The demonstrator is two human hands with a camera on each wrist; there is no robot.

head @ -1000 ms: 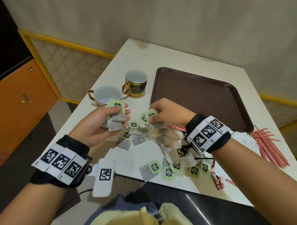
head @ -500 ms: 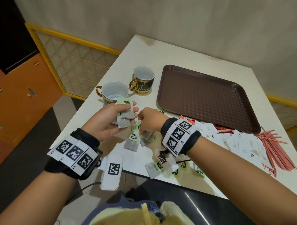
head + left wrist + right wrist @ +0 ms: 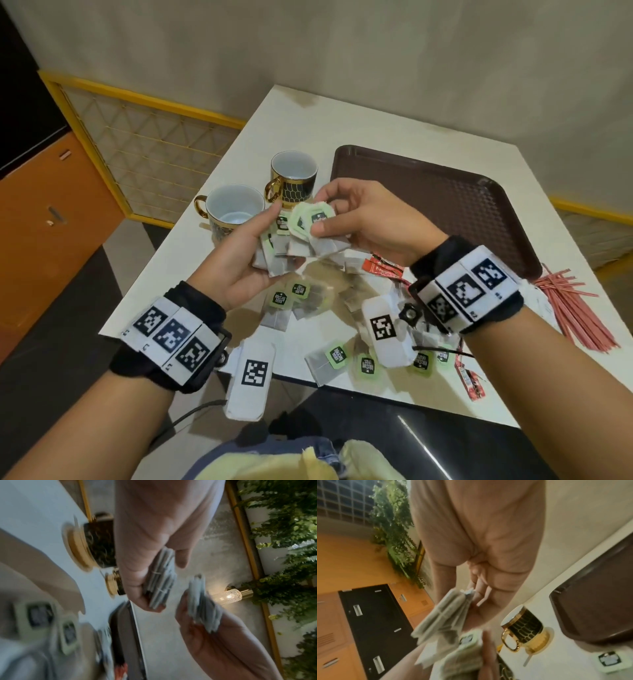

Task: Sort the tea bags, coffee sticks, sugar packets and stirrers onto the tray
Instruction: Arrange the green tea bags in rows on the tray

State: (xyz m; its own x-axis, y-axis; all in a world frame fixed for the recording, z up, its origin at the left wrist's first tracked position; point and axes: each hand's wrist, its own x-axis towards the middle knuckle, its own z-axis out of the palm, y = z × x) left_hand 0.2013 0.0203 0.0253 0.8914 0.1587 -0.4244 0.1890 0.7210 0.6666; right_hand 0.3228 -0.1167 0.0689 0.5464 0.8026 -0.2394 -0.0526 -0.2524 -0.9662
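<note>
Above the table's near left, my left hand (image 3: 260, 245) grips a bunch of grey tea bags (image 3: 275, 255) with green tags. My right hand (image 3: 325, 216) pinches a second bunch of tea bags (image 3: 313, 222) by their tags, right against the left bunch. The left wrist view shows both stacks, the left-hand stack (image 3: 161, 585) and the right-hand stack (image 3: 200, 601), edge on. More loose tea bags (image 3: 330, 358) lie on the table under my wrists. The brown tray (image 3: 445, 192) sits at the back right with nothing on it. Red coffee sticks (image 3: 382, 269) lie near its front edge. Red stirrers (image 3: 579, 308) fan out at the right.
Two gold-rimmed cups stand left of the tray: one with a white inside (image 3: 236, 214) close by my left hand, and a black-patterned one (image 3: 294, 180) behind it. The white table (image 3: 359, 123) ends close to my body. A yellow mesh railing stands to the left.
My right hand has come up off the pile on the table with a bunch of tea bags and met the bunch in my left hand. The left hand has stayed put.
</note>
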